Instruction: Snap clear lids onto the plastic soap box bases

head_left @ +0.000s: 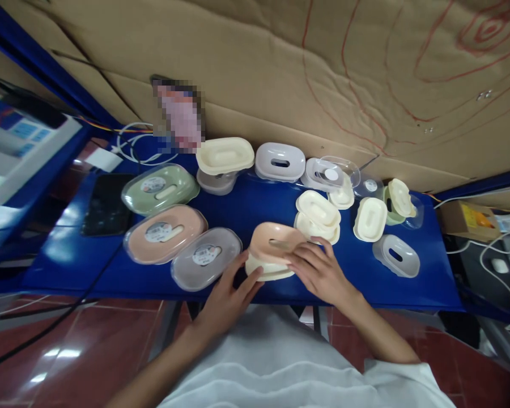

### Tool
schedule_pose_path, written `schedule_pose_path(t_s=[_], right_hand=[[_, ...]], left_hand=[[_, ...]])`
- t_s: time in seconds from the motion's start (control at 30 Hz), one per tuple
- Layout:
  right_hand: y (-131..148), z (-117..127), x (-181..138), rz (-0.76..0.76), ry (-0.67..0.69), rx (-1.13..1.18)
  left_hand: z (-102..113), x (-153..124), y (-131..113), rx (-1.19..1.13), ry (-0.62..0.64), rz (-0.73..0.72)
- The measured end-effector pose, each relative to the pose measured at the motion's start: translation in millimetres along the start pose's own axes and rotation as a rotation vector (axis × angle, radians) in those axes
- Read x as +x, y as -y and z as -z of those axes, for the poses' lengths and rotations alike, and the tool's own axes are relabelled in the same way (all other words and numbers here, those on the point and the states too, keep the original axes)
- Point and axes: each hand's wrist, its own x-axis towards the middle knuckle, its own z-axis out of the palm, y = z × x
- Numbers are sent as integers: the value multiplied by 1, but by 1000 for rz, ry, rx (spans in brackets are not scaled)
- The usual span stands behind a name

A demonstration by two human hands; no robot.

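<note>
In front of me, a peach oval dish with a slot in its middle (267, 237) sits tilted over a cream oval tray (276, 274). My right hand (321, 272) has its fingers closed on the right side of the peach dish. My left hand (233, 292) grips the left edge of the cream tray, its thumb near the front rim. Just left of that hand lies a grey-lilac dish under a clear lid with a round label (195, 269). Behind my right hand are two stacked cream trays (317, 209).
Lidded peach (182, 218) and green (176, 180) dishes stand at left, near a dark phone or tablet (107, 204). Slotted lilac dishes (280, 150) and cream trays line the back. Another lilac dish (406, 249) lies right. A cardboard wall (272, 73) rises behind the blue table (344, 283).
</note>
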Motion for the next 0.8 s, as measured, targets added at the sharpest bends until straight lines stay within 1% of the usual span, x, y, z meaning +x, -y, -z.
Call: schedule_pose_path(t_s=[0.07,0.13,0.23,0.3,0.37,0.4,0.5,0.57,0.6,0.63,0.67,0.7,0.73,0.8], right_hand=[[9,-5,-21,4,41,15],[15,-15,-35,12,62,17],[17,-26,-41,12,35,25],[10,-21,-38,31,24,66],[-10,-7,-27,23,-8,70],[-26,1,-20,-16,-42,33],[-89,22,9,-218,-173,-162],[-130,30,29,-299,-210,-224],[-145,33,36,-315,-210,-238],[-154,35,41,-328,-213,-232],[-156,37,42,-349,-231,-196],[-152,39,40,-380,-265,-137],[-143,41,34,-418,-307,-69],[-114,44,14,-501,-374,79]], left_hand=[[-2,2,0,35,18,0],[-4,5,1,18,93,-45],[-5,10,4,-60,176,-136],[-4,13,5,-86,182,-155],[-3,16,5,-91,193,-142],[-3,17,4,-93,202,-141],[-3,18,2,-112,227,-142],[-3,19,0,-129,217,-123],[-3,19,0,-136,206,-106],[-4,19,-1,-142,191,-86],[-3,20,-2,-146,176,-67],[-3,21,-3,-148,165,-48],[-2,21,-3,-152,160,-35],[1,23,-4,-167,171,-30]])
